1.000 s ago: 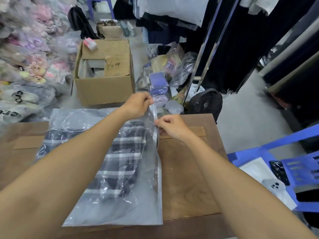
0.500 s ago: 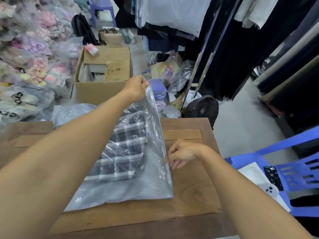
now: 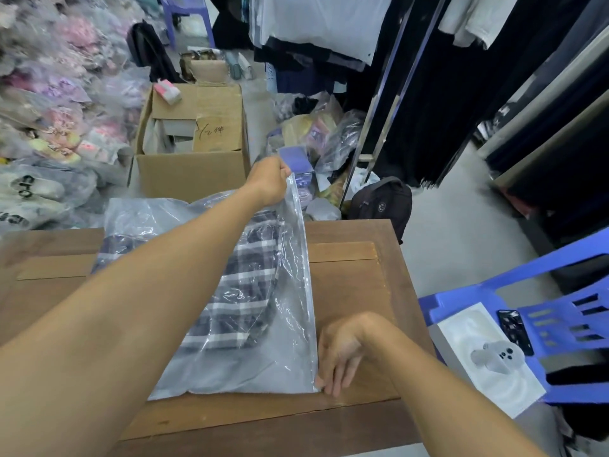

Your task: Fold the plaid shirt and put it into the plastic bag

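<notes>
The folded navy-and-white plaid shirt [image 3: 244,291] lies inside a clear plastic bag [image 3: 283,364] on the wooden table [image 3: 349,291]. My left hand [image 3: 268,181] pinches the far end of the bag's right edge and holds it lifted above the table's far side. My right hand [image 3: 339,352] pinches the near end of the same edge, at the bag's near right corner, low against the table. My left forearm crosses over the bag and hides part of the shirt.
A cardboard box [image 3: 191,173] stands on the floor beyond the table. Bagged goods [image 3: 49,133] pile up at the left. A black backpack [image 3: 382,202] and a clothes rack [image 3: 379,103] sit at the back right. A blue plastic chair [image 3: 560,311] with phones stands to the right.
My right hand has slid along the bag's right edge from the far end down to the near corner. My left hand has kept hold of the far end and lifted it.
</notes>
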